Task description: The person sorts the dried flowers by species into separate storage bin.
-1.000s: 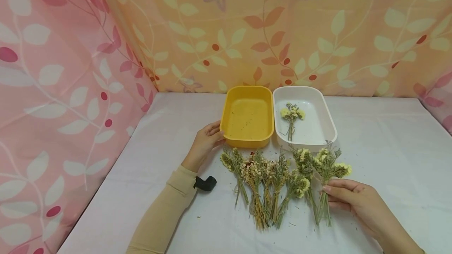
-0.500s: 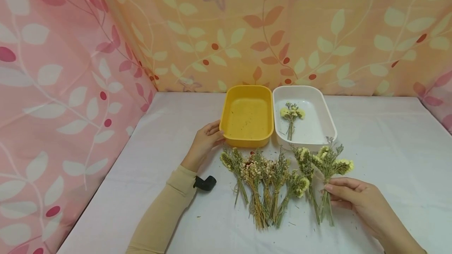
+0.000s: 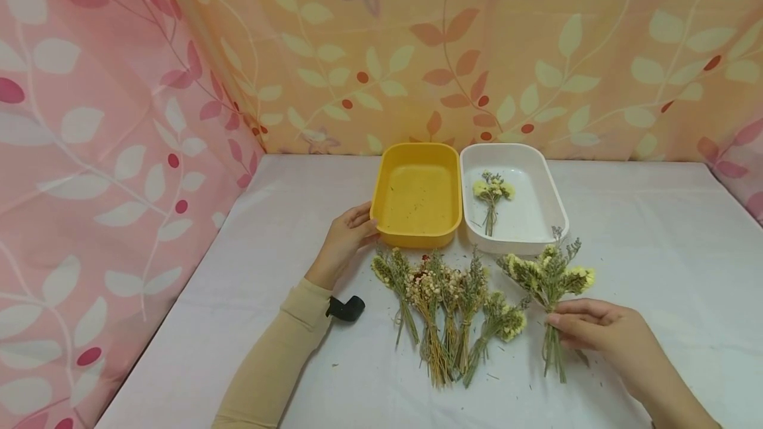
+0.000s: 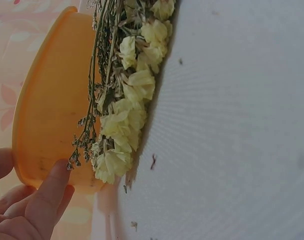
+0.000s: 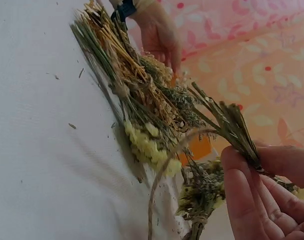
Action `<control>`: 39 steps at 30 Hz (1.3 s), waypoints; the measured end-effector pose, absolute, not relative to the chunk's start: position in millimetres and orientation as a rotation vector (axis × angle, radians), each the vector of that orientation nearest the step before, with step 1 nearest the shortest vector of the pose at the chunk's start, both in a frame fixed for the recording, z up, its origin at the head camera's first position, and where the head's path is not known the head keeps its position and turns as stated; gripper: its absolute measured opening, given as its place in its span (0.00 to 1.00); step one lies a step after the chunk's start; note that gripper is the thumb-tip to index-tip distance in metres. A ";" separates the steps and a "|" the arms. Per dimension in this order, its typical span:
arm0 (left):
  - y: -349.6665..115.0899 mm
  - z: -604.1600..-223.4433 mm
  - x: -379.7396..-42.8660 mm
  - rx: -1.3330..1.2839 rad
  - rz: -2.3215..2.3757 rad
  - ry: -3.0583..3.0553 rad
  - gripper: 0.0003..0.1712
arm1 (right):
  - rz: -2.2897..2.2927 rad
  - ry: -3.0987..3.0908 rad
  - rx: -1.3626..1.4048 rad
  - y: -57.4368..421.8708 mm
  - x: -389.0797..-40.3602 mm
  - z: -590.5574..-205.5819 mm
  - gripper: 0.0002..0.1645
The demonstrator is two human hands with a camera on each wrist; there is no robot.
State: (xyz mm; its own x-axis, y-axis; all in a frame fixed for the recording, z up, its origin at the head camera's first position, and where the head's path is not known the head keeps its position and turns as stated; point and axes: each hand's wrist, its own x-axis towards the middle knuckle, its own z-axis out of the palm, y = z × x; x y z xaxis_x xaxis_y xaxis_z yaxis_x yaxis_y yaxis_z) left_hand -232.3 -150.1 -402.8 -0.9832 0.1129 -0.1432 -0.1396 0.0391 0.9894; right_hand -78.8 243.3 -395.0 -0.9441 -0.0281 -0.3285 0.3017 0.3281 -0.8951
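Note:
My right hand [image 3: 610, 343] pinches the tied stems of a dried flower bunch [image 3: 557, 280] with pale yellow blooms, stem ends toward me. A second yellow bunch [image 3: 520, 271] crosses close behind it; in the right wrist view this bunch [image 5: 202, 192] lies below the fingers. A loop of twine [image 5: 157, 200] hangs there too. At the near left corner of a yellow plastic container [image 3: 417, 237], my left hand [image 3: 342, 243] rests its extended fingers against the outer wall. The left wrist view shows its fingertip [image 4: 59, 172] on that wall, beside a yellow flower bunch [image 4: 124, 115].
A white container [image 3: 536, 217] stands against the yellow one, with one small yellow bunch [image 3: 491, 200] inside. Several dried bunches [image 3: 438, 316] lie in a row before the containers. Patterned cloth [image 3: 417, 51] hangs behind the table [image 3: 286, 217].
The second yellow bunch has swung across against the held one, its stems now showing to the right behind my right hand. The left hand stays at the yellow container.

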 end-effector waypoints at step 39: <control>-148.6 -401.4 -230.9 -0.009 2.065 2.137 0.30 | -1.488 2.297 0.237 234.5 -80.8 -400.0 0.29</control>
State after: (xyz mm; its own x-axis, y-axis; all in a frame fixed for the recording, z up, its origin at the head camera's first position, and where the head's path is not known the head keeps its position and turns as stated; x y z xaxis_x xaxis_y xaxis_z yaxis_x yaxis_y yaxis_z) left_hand -230.9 -148.6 -401.4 -0.9856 0.1128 -0.1256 -0.1217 0.0410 0.9917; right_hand -80.8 234.5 -400.0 -0.9089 -0.0697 -0.4111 0.3467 0.4211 -0.8381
